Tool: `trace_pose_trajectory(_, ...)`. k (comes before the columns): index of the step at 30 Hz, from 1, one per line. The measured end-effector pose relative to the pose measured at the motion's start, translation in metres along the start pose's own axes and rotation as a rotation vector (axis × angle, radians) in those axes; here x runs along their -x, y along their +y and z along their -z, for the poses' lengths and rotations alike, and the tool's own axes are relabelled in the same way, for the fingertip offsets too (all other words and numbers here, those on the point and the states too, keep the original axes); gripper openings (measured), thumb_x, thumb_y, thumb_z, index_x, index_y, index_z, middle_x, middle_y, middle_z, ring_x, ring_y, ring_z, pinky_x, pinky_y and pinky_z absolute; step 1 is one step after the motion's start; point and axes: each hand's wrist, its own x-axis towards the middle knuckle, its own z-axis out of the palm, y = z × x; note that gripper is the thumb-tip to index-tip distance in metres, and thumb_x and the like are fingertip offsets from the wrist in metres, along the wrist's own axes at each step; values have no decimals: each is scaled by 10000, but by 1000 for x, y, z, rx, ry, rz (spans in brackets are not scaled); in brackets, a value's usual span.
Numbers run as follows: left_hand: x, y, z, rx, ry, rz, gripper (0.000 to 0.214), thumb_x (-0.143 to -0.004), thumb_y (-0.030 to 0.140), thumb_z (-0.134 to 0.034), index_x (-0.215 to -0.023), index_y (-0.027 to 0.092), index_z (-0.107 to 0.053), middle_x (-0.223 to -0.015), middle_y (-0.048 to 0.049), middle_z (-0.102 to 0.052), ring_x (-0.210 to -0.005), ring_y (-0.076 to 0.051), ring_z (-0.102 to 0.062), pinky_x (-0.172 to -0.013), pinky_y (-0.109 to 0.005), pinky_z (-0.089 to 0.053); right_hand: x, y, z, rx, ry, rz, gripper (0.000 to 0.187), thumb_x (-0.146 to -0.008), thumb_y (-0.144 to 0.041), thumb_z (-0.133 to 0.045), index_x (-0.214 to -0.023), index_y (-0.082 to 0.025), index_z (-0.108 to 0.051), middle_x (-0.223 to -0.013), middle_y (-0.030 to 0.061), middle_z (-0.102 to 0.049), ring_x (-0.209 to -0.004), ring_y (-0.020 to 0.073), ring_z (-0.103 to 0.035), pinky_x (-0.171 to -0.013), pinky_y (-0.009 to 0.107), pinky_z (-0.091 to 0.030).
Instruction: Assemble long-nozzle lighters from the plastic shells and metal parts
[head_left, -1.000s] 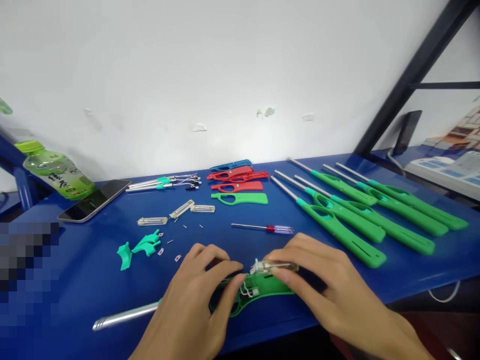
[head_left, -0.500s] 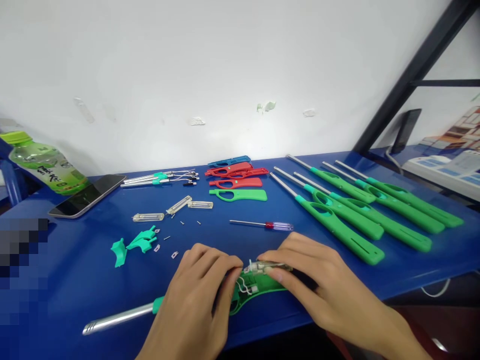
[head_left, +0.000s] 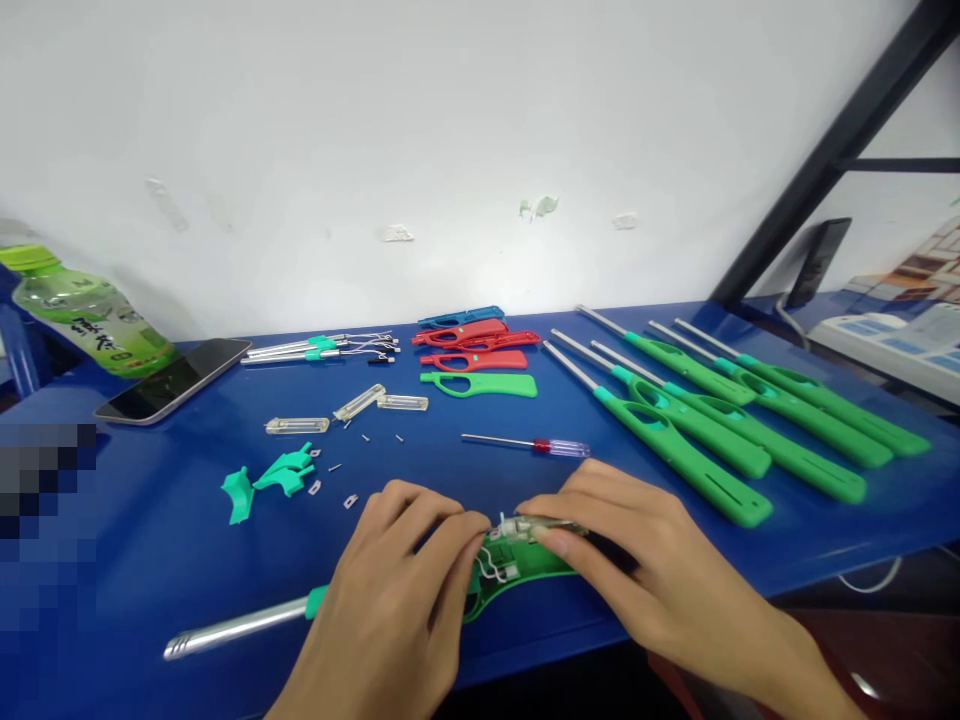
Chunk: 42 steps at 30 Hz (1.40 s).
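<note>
An opened green lighter body [head_left: 517, 572] with a long metal nozzle [head_left: 232, 630] lies near the front edge of the blue table [head_left: 150, 520]. My left hand [head_left: 397, 600] presses down on the body with curled fingers, the fingertips at its white wires. My right hand [head_left: 637, 560] pinches a clear fuel cartridge [head_left: 529, 527] and holds it against the top of the green body. Both hands touch the lighter.
Several finished green lighters [head_left: 705, 420] lie at the right. Red, blue and green shell halves [head_left: 476, 355], a small red-handled screwdriver [head_left: 529, 445], clear cartridges [head_left: 360, 405], green trigger pieces [head_left: 274, 480] and tiny metal parts are spread mid-table. A phone [head_left: 172, 380] and a bottle [head_left: 82, 315] rest at the left.
Both hands and the lighter stay in nearly the same place; my fingers have closed in slightly around the cartridge. The view has shifted a little.
</note>
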Motion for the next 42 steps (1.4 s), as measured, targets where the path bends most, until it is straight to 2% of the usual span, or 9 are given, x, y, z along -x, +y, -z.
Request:
trace_pose_trajectory(10, 2, 0, 2, -16, -31, 2, 225, -1033, 47, -580, -1143, 230, -651, -1016, -6, -708, -953, -198, -574, -852, -377, -480, -1, 1, 0, 10, -1, -9, 226, -1129, -251, -561, -1246, -270, -753, -1113, 9, -794, -970, 200, -698, -929, 352, -537)
trace_pose_trajectory(20, -1, 1, -1, 16, -17, 10, 219, -1038, 43, -569, -1121, 229, -649, -996, 0, -708, -933, -190, -579, -843, -369, -477, -1, 2, -1, 7, -1, 2, 192, -1122, -244, -586, -1234, -286, -736, -1125, -22, -796, -985, 174, -699, -945, 328, -531)
trace_pose_trajectory(24, -1, 0, 0, 18, -28, 9, 223, -1036, 43, -580, -1125, 234, -651, -994, 1, -711, -942, -188, -585, -853, -360, -487, -1, 4, -1, 10, 10, 13, 160, -1116, -258, -605, -1195, -267, -743, -1096, -11, -808, -950, 178, -711, -900, 319, -552)
trace_pose_trajectory(42, -3, 0, 0, 21, 10, -6, 213, -1026, 32, -591, -1122, 210, -657, -999, -1, -709, -934, -173, -583, -871, -333, -489, 0, 4, -1, -5, -9, -9, 183, -1124, -239, -585, -1235, -290, -722, -1135, -31, -793, -976, 169, -698, -937, 332, -526)
